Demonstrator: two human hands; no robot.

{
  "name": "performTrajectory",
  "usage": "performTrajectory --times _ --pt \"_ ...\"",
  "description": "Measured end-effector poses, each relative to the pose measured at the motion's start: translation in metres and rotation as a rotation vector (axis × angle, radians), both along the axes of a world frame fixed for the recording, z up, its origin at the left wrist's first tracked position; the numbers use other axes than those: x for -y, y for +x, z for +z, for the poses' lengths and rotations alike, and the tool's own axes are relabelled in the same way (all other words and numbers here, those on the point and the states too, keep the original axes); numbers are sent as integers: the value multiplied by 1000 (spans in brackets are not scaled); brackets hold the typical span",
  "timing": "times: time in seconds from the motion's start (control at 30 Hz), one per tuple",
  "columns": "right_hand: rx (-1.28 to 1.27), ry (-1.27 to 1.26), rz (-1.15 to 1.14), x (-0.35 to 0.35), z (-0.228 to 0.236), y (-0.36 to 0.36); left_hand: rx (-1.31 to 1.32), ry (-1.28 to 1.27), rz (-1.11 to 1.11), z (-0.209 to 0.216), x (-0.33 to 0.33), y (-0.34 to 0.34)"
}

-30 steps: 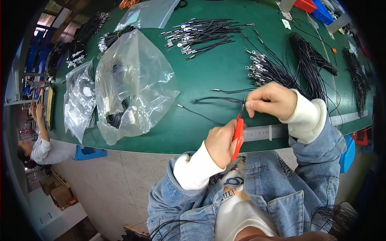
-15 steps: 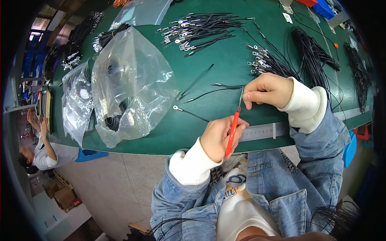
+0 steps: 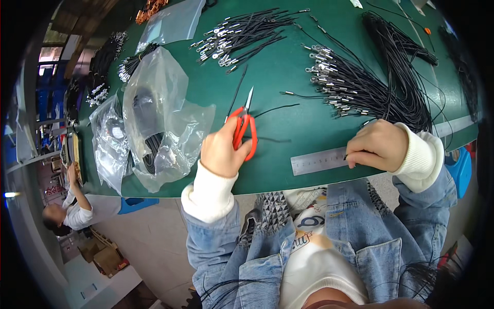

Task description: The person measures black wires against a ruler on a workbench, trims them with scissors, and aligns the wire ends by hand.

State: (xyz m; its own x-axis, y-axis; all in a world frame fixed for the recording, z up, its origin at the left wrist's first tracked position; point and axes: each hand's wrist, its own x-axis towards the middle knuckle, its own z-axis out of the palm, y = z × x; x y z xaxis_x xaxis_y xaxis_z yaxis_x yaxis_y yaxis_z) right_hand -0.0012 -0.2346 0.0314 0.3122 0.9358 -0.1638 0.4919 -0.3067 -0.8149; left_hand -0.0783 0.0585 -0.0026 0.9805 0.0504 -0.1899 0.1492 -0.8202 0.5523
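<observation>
My left hand [image 3: 222, 150], frame centre, has its fingers closed around red scissors [image 3: 244, 129], blades pointing up. My right hand [image 3: 378, 144], at right, curls loosely by the ruler [image 3: 319, 160], pinching a black wire [image 3: 360, 154].

Red scissors and a steel ruler at the near edge of the green tabletop

The scissors [image 3: 244, 129] have red handles and short silver blades; the blades are closed and point away toward the far edge, tips resting on the tabletop [image 3: 288, 72], handles gripped in the left hand [image 3: 222, 152] a little in from the near edge. The ruler [image 3: 318, 160] is a flat grey metal strip lying along the near edge, its right end under the right hand's [image 3: 378, 144] curled fingers. A thin black wire [image 3: 275, 109] lies loose just right of the blades.
</observation>
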Motion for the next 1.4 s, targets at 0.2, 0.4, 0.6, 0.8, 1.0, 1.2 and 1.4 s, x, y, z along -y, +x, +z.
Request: performTrajectory --times 0.2,0.4,0.6,0.8,1.0,1.2,1.4 --pt "-35 24 -51 21 -7 3 67 179 -111 -6 10 7" --pt "-26 -11 -5 0 -3 7 185 324 134 -11 8 -1" --pt "-106 35 -133 9 -20 -3 169 282 232 -11 13 24" --pt "-97 -70 -108 7 -16 -9 200 297 248 -20 12 25" --pt "-94 -88 -90 14 -17 -3 174 398 179 -13 41 36" --pt "-88 -58 -102 9 -15 -3 340 354 213 -36 44 86" --pt "-101 -86 -113 13 -19 0 529 300 275 -29 39 93"
